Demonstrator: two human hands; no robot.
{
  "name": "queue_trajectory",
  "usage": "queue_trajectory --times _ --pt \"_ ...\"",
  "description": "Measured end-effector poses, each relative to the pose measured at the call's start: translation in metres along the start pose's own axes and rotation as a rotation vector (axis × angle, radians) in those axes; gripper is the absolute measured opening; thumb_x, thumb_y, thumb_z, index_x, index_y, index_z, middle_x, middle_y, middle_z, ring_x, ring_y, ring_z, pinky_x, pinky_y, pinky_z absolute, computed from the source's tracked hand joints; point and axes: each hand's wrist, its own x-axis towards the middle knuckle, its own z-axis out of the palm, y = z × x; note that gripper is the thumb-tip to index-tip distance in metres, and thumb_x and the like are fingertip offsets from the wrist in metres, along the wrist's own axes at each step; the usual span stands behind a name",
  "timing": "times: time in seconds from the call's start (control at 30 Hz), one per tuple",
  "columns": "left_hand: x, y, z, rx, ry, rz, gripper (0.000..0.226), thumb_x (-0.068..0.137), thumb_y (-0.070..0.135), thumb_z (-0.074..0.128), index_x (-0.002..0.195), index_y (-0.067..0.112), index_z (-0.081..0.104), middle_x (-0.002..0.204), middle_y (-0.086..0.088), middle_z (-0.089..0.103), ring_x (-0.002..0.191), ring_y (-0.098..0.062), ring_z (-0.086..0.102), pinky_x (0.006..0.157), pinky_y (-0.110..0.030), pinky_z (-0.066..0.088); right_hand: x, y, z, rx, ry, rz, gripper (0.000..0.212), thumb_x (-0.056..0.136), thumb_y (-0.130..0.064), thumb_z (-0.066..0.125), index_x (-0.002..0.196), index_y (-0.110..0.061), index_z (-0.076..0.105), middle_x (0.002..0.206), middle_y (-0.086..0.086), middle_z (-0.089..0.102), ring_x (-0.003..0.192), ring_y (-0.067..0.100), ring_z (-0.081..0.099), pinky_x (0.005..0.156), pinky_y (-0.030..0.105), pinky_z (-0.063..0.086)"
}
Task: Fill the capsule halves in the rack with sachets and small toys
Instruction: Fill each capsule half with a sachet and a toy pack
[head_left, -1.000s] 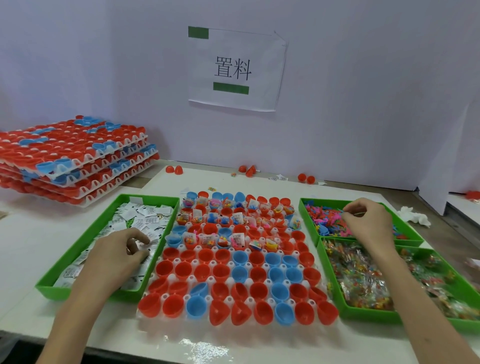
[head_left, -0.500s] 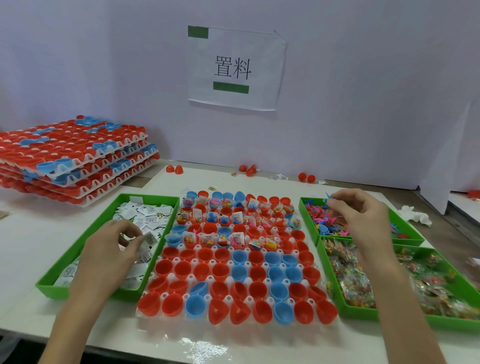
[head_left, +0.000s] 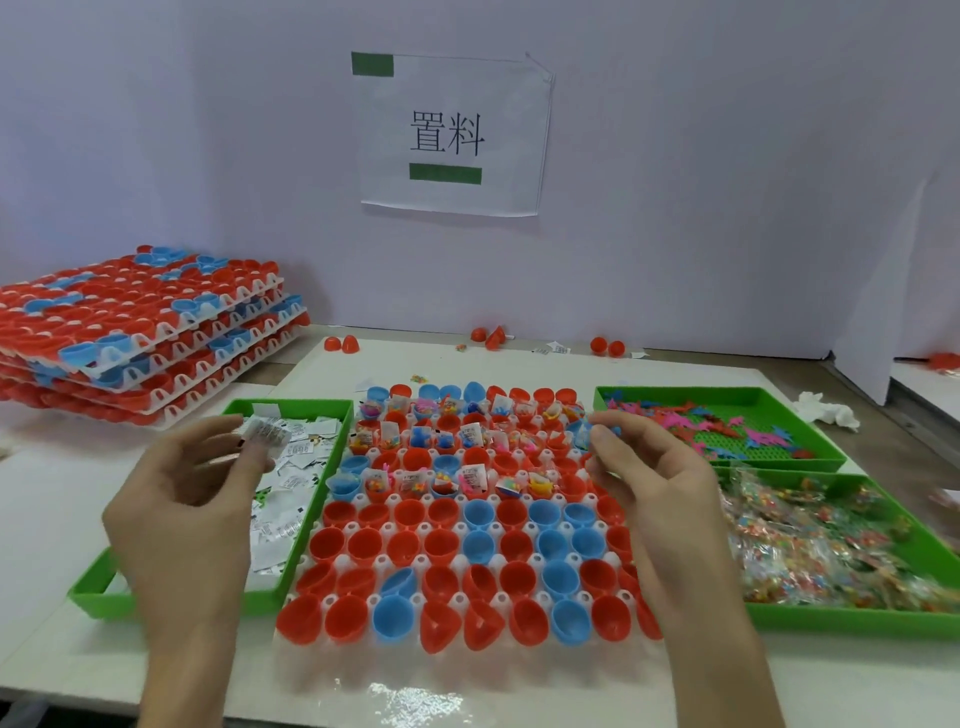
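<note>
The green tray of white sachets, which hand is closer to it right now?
Left. The left hand holds a sachet above the sachet tray; the right hand is beyond the rack, near the toy tray.

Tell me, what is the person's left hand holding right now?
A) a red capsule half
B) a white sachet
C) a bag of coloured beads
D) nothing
B: the left hand pinches a white sachet between thumb and fingertips by the green tray of sachets; the right hand pinches a small blue toy.
</note>
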Motion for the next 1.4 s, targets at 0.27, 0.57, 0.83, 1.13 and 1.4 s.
queue_trajectory --times 0.27,0.57,0.83,1.13,1.4 --pt "-0.078 0.066 0.051 -0.333 -0.214 -0.212 0.021 0.068 0.032 0.073 0.088 0.039 0.078 0.083 0.005 0.078 0.077 -0.009 0.074 0.065 -0.014 0.056 -0.032 -0.020 0.005 -0.024 -0.237 -0.108 0.025 0.065 -0.039 0.079 0.089 -0.032 0.079 0.084 -0.007 0.075 0.083 0.010 0.072 0.072 0.015 0.055" --pt "-0.093 0.072 0.061 -0.404 -0.406 -0.265 0.025 0.060 0.041 0.073 0.083 0.032 0.081 0.082 -0.002 0.078 0.078 -0.017 0.076 0.065 -0.017 0.057 -0.042 -0.029 0.013 -0.015 -0.347 -0.223 0.015 0.074 -0.022 0.083 0.088 -0.026 0.078 0.081 0.000 0.076 0.078 0.014 0.074 0.070 0.018 0.056" --pt "-0.099 0.072 0.067 -0.434 -0.534 -0.340 0.029 0.062 0.044 0.071 0.088 0.036 0.080 0.090 -0.001 0.079 0.087 -0.018 0.076 0.070 -0.017 0.057 -0.036 -0.018 0.012 -0.228 -0.209 -0.303 0.016 0.079 -0.012 0.081 0.081 -0.028 0.075 0.081 -0.007 0.072 0.081 0.016 0.068 0.075 0.030 0.058" --pt "-0.101 0.072 0.066 -0.422 -0.495 -0.340 0.026 0.060 0.027 0.075 0.084 0.032 0.081 0.082 -0.007 0.078 0.079 -0.022 0.076 0.066 -0.018 0.057 -0.029 -0.014 -0.003 -0.282 -0.276 -0.270 0.012 0.087 -0.042 0.069 0.092 -0.035 0.078 0.091 -0.013 0.076 0.092 0.011 0.071 0.081 0.023 0.057" --pt "-0.097 0.070 0.062 -0.396 -0.471 -0.334 0.024 0.060 0.029 0.073 0.084 0.030 0.079 0.077 -0.007 0.076 0.075 -0.021 0.075 0.064 -0.017 0.056 0.009 0.017 -0.090 -1.014 0.047 0.061 0.034 0.092 -0.021 0.069 0.126 -0.022 0.068 0.128 0.003 0.064 0.115 0.022 0.058 0.103 0.041 0.044"
